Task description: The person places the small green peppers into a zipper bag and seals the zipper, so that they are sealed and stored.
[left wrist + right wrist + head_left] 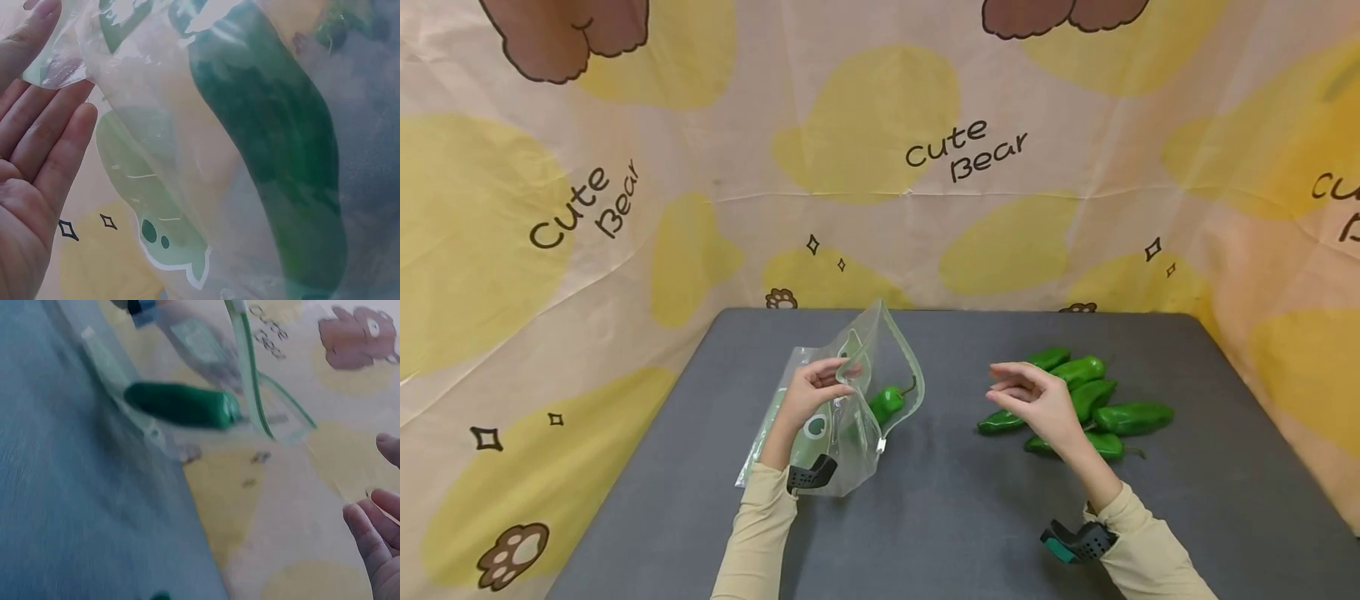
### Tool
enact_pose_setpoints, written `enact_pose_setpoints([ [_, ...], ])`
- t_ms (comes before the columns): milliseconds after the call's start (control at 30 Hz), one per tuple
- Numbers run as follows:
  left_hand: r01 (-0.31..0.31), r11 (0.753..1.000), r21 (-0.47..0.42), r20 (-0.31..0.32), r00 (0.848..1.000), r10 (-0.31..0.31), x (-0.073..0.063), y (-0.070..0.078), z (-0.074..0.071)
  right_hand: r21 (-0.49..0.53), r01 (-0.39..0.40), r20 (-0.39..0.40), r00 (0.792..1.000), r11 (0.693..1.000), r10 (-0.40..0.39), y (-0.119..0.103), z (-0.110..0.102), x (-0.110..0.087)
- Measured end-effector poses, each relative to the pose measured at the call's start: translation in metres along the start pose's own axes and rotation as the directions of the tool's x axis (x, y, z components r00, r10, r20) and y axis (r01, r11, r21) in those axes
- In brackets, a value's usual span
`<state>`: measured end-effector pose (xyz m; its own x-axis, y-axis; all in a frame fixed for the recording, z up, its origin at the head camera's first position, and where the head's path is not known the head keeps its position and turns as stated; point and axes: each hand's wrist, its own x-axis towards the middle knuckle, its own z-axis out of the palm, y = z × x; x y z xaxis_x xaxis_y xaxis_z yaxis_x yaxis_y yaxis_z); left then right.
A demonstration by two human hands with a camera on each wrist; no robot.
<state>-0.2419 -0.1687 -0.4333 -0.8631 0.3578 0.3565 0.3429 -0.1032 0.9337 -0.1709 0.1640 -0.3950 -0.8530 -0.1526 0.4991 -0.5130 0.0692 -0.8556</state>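
Observation:
A clear zip bag (857, 471) with a green-edged mouth and leaf-green print stands on the table, its mouth facing right. The left hand (807, 398) pinches the near side of its rim between thumb and fingers. Inside lies a green pepper (888, 405), stem toward the opening; the left wrist view shows this pepper (269, 125) through the film, and the right wrist view shows the pepper (181, 406) too. Fingers bent loosely and holding nothing, the right hand (1041, 406) hovers over the left side of several loose green peppers (1133, 418).
Flat plastic packaging (763, 442) with green print lies left of the standing bag. The grey table (955, 517) meets a printed cloth backdrop (865, 125) at its back and sides. A white zip slider (882, 445) sits on the bag's rim.

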Motion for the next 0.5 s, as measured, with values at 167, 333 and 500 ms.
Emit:
enact_pose_setpoints([
  [167, -0.046, 0.998, -0.031, 0.011, 0.999, 0.046, 0.0, 0.0, -0.001, -0.059, -0.009, -0.067, 0.998, 0.998, 0.005, 0.047, -0.044, -0.026],
  [333, -0.099, 0.992, -0.072, 0.019, 0.995, 0.101, 0.002, 0.0, -0.003, -0.151, -0.073, -0.157, 0.986, 0.986, 0.049, 0.116, -0.097, -0.062],
  [500, -0.148, 0.983, -0.108, 0.029, 0.988, 0.152, 0.005, -0.002, -0.005, -0.271, -0.214, -0.267, 0.953, 0.939, 0.141, 0.122, -0.125, -0.086],
])
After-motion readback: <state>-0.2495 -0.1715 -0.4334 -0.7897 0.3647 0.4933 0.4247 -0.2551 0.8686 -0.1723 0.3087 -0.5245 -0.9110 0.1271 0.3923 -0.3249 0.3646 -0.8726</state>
